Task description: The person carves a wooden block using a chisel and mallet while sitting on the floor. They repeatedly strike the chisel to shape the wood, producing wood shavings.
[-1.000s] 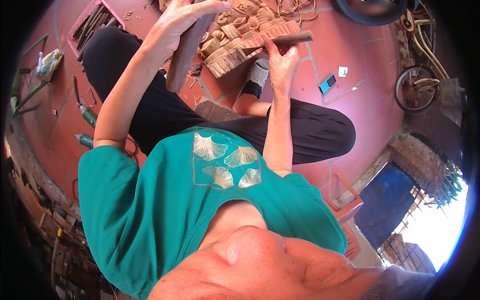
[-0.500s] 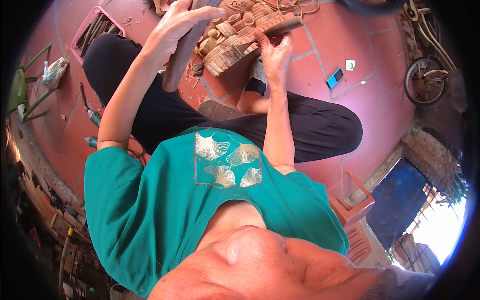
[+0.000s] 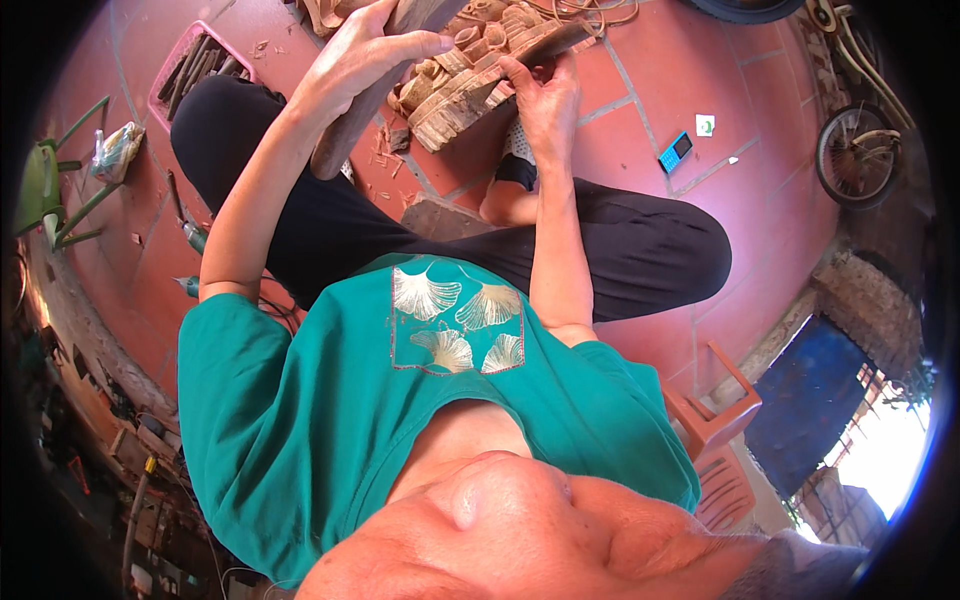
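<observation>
At the upper left my left hand [image 3: 345, 70] is closed round a long dark wooden mallet [image 3: 352, 130], club-shaped, its rounded end hanging above my lap. The thumb lies across the wood and the other fingers are partly hidden behind it. On the right my right hand [image 3: 548, 105] pinches the dark edge of a carved wooden piece [image 3: 455, 105], thumb on the near side and fingers behind. Deep rounded carving covers the piece's far side. Its top runs toward the picture's upper edge.
Wood chips [image 3: 385, 155] lie on red floor tiles. A pink basket [image 3: 155, 105] of dark tools stands far left, a green-handled power tool [image 3: 193, 237] near my knee. To the right are a blue phone [image 3: 676, 152], a white card [image 3: 705, 125] and a bicycle wheel [image 3: 857, 158].
The mallet has tilted, its lower end shifting a little to the left. My right hand and the carved piece's edge have moved slightly left. Both hands keep their hold.
</observation>
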`<action>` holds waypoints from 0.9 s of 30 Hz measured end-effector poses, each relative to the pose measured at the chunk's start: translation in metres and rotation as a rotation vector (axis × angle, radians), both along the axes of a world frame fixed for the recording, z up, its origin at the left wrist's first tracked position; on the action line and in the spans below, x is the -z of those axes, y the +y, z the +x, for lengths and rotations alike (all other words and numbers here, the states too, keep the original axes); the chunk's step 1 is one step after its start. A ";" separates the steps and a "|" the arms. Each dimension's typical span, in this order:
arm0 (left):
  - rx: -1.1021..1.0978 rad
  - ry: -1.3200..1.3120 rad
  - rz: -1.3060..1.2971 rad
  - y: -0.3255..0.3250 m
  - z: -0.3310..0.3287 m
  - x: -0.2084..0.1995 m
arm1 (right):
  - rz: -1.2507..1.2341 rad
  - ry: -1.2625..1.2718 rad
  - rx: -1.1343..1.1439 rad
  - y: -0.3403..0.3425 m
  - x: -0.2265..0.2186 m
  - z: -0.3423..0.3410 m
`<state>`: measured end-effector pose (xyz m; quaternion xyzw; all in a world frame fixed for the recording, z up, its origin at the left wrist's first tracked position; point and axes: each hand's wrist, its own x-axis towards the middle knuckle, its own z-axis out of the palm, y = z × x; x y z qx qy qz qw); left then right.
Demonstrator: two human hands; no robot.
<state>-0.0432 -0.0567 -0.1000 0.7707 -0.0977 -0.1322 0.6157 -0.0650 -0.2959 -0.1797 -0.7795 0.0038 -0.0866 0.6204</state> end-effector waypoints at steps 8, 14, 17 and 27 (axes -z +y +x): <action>0.088 0.114 0.082 -0.003 0.005 -0.038 | -0.048 0.044 0.049 0.009 -0.001 0.003; 0.170 -0.263 0.559 -0.017 0.040 -0.105 | -0.076 0.068 0.036 0.005 -0.001 0.006; 0.114 -0.411 0.598 -0.013 0.059 -0.098 | -0.047 0.082 0.034 0.011 0.000 0.006; 0.316 -0.292 0.669 -0.015 0.057 -0.098 | -0.076 0.022 0.098 0.012 0.002 0.010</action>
